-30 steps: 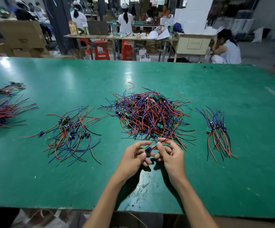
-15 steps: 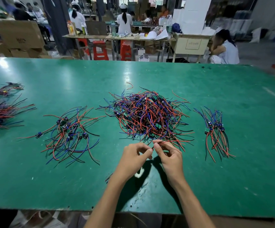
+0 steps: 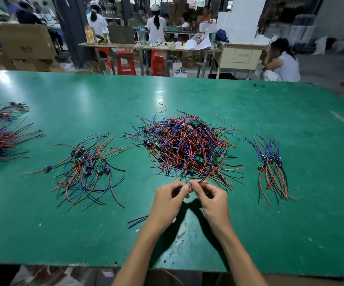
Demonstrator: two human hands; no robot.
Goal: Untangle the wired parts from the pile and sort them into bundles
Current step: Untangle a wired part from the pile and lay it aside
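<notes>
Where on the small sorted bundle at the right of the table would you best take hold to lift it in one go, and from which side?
Grip the small sorted bundle at its waist, where the blue parts cluster and the wires converge. Come from above, probably with the right hand, which is nearer. The wire ends fan out loose towards and away from the person, so holding those would likely let parts slip free.

One head-worn view looks forward and down from the near edge of the table (image 3: 43, 234); hands close below; workshop far behind.
</notes>
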